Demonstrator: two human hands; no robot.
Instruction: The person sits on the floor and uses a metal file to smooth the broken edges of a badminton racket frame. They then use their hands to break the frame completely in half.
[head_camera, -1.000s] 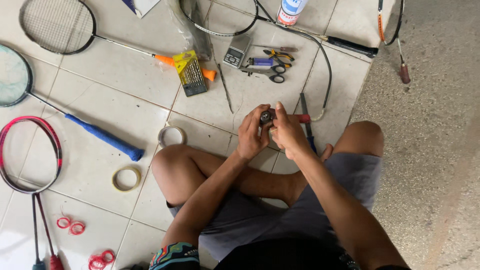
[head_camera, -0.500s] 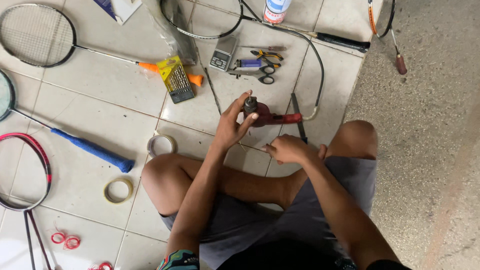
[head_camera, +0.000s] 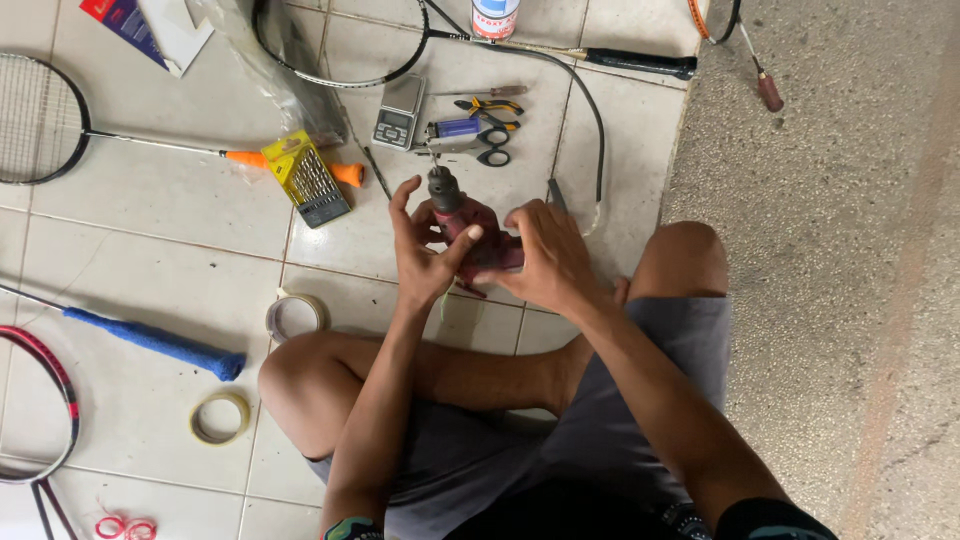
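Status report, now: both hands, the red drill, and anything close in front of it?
Left hand and right hand both grip red drill. Chuck points away, over floor tiles. Scissors and small scale lie just ahead.

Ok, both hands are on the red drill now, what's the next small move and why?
Probably reach the left hand to the yellow drill bit case. The right hand already grips the red drill, and no bit shows in its chuck.
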